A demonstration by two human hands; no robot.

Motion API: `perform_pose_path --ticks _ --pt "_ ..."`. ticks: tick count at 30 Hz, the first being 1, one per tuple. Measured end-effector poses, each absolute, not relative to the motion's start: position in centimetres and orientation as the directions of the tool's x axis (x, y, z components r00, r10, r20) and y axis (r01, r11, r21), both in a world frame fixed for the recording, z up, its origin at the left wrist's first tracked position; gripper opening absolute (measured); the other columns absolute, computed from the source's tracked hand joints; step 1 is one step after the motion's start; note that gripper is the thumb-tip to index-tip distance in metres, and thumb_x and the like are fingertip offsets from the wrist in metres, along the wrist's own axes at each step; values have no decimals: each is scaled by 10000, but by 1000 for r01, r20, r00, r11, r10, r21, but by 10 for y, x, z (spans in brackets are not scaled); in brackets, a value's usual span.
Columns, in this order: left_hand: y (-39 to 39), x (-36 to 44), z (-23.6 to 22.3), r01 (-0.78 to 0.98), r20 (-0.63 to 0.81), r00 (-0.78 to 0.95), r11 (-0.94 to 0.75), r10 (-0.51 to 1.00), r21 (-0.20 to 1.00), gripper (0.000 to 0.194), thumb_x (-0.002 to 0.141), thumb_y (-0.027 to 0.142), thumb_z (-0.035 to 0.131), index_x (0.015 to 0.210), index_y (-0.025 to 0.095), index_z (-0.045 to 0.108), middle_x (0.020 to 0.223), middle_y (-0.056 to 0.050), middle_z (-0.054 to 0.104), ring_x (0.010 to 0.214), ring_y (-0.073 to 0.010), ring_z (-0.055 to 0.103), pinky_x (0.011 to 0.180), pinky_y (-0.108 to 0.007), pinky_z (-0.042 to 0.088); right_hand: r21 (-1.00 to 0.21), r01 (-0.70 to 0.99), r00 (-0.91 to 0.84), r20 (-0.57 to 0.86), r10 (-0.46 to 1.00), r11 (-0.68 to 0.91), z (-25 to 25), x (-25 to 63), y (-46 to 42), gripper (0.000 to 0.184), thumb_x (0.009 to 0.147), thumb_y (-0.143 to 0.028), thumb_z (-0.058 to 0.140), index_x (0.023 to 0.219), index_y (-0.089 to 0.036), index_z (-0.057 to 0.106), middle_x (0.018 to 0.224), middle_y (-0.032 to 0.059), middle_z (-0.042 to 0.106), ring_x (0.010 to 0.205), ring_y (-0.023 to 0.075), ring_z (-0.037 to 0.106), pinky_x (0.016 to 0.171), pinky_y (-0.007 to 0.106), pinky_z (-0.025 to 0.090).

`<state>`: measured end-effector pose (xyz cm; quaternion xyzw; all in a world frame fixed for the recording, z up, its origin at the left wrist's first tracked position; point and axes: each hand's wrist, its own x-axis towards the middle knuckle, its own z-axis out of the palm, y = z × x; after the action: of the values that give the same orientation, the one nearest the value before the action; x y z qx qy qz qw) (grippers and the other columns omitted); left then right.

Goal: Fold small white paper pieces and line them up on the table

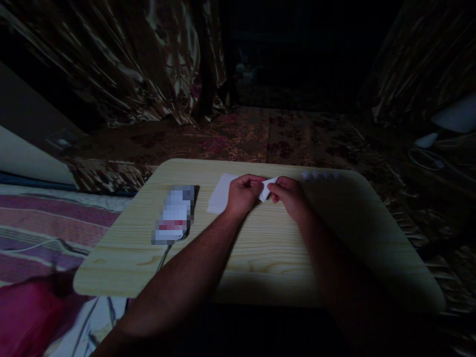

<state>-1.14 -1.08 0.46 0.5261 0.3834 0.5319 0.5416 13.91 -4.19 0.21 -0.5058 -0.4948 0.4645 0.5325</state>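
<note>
no legible lettering or numbers, phone screen [174, 210] blurred into blocks

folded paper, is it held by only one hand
No, the left hand and the right hand both grip the folded paper.

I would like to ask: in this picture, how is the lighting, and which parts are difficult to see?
Head view: dim overall, the wooden table lighter on its left, darker on its right; head view: the folded white paper stands out pale; head view: a flat object at left is pixelated; head view: the far background is nearly black.
</note>
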Motion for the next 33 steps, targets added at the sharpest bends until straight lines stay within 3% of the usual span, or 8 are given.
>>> perform_pose_path --ticks 33 --pt "-14 -9 8 -172 138 95 -120 986 978 176 636 222 729 793 141 737 605 7 647 504 -83 516 500 -206 397 -986 17 155 168 974 167 4 136 -45 292 806 -407 615 619 -185 581 517 -31 543 488 94 464 508 241 356"
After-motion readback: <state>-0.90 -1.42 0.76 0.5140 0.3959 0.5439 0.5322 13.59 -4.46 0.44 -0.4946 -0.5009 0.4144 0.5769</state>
